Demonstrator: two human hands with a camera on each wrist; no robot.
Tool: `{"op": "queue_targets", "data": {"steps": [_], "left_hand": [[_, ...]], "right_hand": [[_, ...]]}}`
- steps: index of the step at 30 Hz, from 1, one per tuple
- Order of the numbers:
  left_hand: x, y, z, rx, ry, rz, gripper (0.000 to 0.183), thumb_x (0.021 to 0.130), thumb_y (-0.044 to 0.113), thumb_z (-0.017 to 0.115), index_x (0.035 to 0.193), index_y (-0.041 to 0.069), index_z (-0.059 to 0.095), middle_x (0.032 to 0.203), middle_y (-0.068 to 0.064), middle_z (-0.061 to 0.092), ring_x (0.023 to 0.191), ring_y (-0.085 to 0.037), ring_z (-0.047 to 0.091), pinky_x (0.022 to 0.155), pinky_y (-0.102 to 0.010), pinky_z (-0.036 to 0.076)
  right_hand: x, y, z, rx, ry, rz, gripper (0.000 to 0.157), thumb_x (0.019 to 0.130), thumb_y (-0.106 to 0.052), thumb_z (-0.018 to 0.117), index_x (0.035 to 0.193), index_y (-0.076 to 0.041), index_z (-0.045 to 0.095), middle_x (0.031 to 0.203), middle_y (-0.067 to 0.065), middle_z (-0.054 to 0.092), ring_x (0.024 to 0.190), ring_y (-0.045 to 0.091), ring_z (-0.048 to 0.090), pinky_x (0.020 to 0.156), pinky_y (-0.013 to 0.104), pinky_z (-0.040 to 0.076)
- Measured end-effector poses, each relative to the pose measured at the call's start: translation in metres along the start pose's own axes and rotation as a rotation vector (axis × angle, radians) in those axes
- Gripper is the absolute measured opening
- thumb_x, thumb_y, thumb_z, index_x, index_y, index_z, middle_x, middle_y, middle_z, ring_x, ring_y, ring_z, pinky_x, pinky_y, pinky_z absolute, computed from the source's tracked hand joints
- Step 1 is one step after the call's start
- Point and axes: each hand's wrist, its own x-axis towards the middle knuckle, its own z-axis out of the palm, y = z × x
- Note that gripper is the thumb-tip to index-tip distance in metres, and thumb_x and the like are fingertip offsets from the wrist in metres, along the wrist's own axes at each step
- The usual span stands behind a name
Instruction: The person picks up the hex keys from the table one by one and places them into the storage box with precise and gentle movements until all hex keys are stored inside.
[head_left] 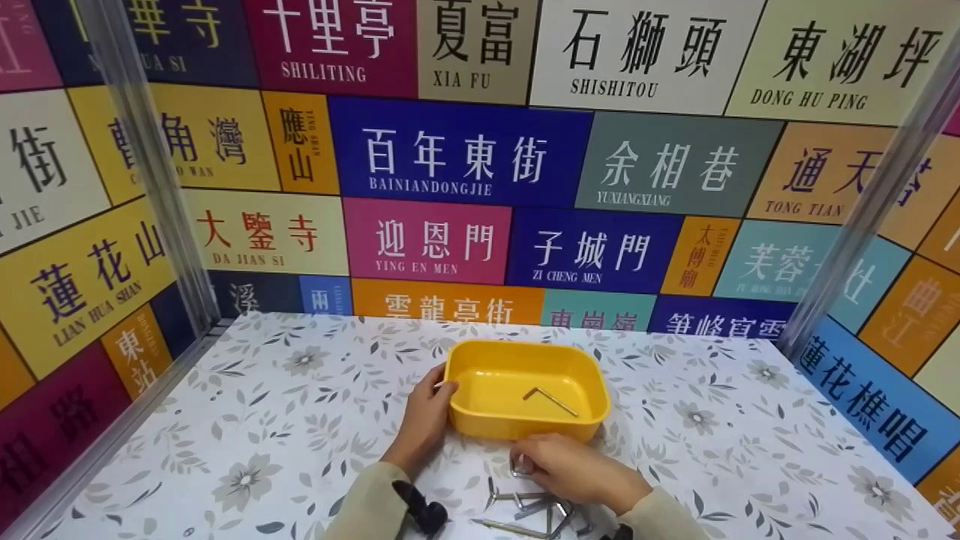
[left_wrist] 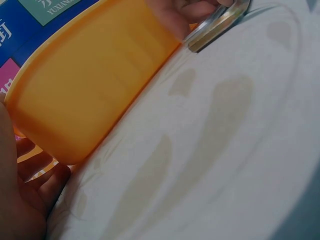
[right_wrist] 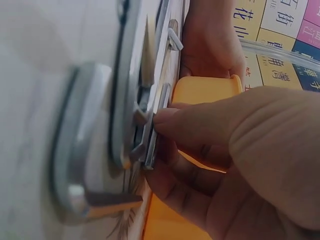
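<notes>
Where floral tabletop (head_left: pixel 315 427) ends behind yellow tub (head_left: pixel 487 424), sign-covered walls (head_left: pixel 457 150) rise.

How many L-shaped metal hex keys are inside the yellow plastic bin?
1 metal hex key, lying right of centre in the yellow bin; its near wall may hide others.

Walls (head_left: pixel 442 112) of multicoloured rectangular panels (head_left: pixel 652 180) bore large Chinese characters (head_left: pixel 380 152). Silvery metal posts (head_left: pixel 190 262) stood near the far corners of the white, leaf-and-flower-patterned tabletop (head_left: pixel 315 420).
</notes>
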Motion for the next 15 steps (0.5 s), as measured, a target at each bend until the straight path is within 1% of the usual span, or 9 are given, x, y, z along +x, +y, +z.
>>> {"op": "queue_targets", "data": {"steps": [3,5,7,10,15], "left_hand": [[0.0003,-0.0008,0.0000,0.006,0.007,0.012,0.052,0.095,0.027,0.046,0.144,0.012,0.043,0.141,-0.009,0.051,0.119,-0.023,0.055,0.101,-0.040,0.046],[0.0007,-0.0011,0.0002,0.008,0.007,0.001,0.052,0.095,0.027,0.046,0.144,0.012,0.042,0.142,-0.009,0.050,0.119,-0.022,0.055,0.101,-0.040,0.046],[0.0011,-0.0015,0.0003,0.006,0.006,-0.005,0.052,0.094,0.028,0.046,0.144,0.012,0.042,0.142,-0.008,0.050,0.119,-0.022,0.055,0.101,-0.040,0.046],[0.0010,-0.0013,0.0002,-0.001,0.006,-0.011,0.052,0.094,0.028,0.046,0.144,0.013,0.042,0.143,-0.007,0.050,0.119,-0.022,0.055,0.102,-0.040,0.046],[0.0005,-0.0003,0.0002,-0.005,0.007,-0.005,0.052,0.094,0.028,0.047,0.144,0.013,0.043,0.142,-0.007,0.051,0.120,-0.022,0.055,0.102,-0.040,0.046]], "right_hand": [[0.0002,-0.0021,0.0010,-0.020,0.018,-0.029,0.011,0.090,-0.004,0.058,0.096,-0.012,0.062,0.082,-0.004,0.058,0.078,0.004,0.049,0.075,0.023,0.047],[0.0003,-0.0034,0.0012,-0.035,0.015,-0.030,0.012,0.091,-0.005,0.057,0.098,-0.012,0.063,0.083,-0.005,0.058,0.078,0.004,0.048,0.075,0.023,0.047],[0.0002,-0.0046,0.0010,-0.048,0.006,-0.021,0.015,0.092,-0.007,0.056,0.103,-0.012,0.063,0.083,-0.005,0.058,0.078,0.004,0.048,0.075,0.024,0.048],[-0.0005,-0.0058,0.0003,-0.056,-0.007,0.004,0.015,0.094,-0.010,0.055,0.106,-0.013,0.063,0.085,-0.005,0.057,0.077,0.004,0.048,0.075,0.024,0.048],[-0.0019,-0.0055,-0.0001,-0.042,-0.003,0.025,0.011,0.095,-0.012,0.055,0.103,-0.013,0.062,0.089,-0.004,0.058,0.080,0.005,0.050,0.077,0.026,0.050]]}}
